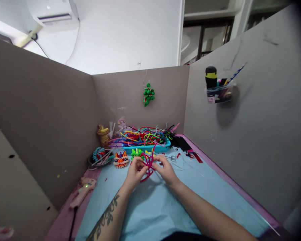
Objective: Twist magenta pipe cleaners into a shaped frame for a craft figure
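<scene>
Several magenta pipe cleaners (149,162), bent and joined near their middle, are held up above the blue table cover (163,207). My left hand (136,170) pinches them from the left, thumb and fingers closed. From the right, my right hand (166,169) pinches the same bundle close to where the stems cross. Loose ends stick out upward and below the hands. Just behind my hands stand a green pipe-cleaner figure (136,153) and a yellow one (150,153), both partly hidden. An orange and cream pipe-cleaner piece (121,160) sits to the left.
A blue tray (132,149) heaped with coloured pipe cleaners stands at the back. Scissors (173,158) lie right of my hands. A glue gun (84,192) with a lit green light and a dark bowl (100,160) are at left. Grey panels (140,113) enclose the table.
</scene>
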`<state>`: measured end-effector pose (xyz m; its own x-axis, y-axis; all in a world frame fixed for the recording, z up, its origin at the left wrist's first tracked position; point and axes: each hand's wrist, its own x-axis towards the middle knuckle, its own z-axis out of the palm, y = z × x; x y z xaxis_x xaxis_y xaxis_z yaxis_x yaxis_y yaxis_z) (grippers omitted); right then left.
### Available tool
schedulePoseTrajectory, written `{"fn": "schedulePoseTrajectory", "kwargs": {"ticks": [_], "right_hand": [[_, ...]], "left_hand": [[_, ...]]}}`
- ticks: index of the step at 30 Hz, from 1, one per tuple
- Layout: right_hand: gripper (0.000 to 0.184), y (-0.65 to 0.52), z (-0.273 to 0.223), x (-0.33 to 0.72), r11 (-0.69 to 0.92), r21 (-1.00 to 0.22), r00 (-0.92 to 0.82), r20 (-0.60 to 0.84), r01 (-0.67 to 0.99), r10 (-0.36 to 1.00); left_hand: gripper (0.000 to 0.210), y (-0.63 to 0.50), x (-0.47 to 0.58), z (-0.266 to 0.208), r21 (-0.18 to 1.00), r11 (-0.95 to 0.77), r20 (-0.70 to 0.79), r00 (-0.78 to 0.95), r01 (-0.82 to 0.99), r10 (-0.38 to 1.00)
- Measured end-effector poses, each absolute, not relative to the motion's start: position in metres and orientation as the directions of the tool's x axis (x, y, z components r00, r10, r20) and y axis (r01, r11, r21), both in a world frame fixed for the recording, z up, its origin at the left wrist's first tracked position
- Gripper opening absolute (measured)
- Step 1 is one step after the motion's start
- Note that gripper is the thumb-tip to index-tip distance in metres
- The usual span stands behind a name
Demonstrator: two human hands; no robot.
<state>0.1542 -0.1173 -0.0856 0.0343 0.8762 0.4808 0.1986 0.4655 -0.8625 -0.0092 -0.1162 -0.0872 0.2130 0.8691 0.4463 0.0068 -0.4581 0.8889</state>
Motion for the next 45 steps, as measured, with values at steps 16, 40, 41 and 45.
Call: {"fn": "schedulePoseTrajectory", "kwargs": {"ticks": [16, 40, 41, 45], "right_hand": [[0.016, -0.111, -0.089, 0.155, 0.335, -0.941, -0.08, 0.331, 0.05, 0.94], [0.028, -0.114, -0.088, 0.143, 0.37, -0.925, 0.045, 0.367, -0.085, 0.929], [0.025, -0.114, -0.088, 0.143, 0.355, -0.928, 0.054, 0.351, -0.116, 0.935], [0.016, -0.111, -0.093, 0.143, 0.304, -0.928, 0.066, 0.296, -0.214, 0.953]], "left_hand": [[0.031, -0.122, -0.011, -0.081, 0.929, -0.367, 0.363, 0.306, -0.048, 0.88], [0.026, -0.116, 0.003, -0.09, 0.969, -0.247, 0.247, 0.062, -0.003, 0.967], [0.026, -0.116, 0.003, -0.089, 0.972, -0.232, 0.233, 0.057, -0.022, 0.971], [0.025, -0.118, 0.005, -0.086, 0.977, -0.205, 0.207, 0.033, -0.062, 0.978]]}}
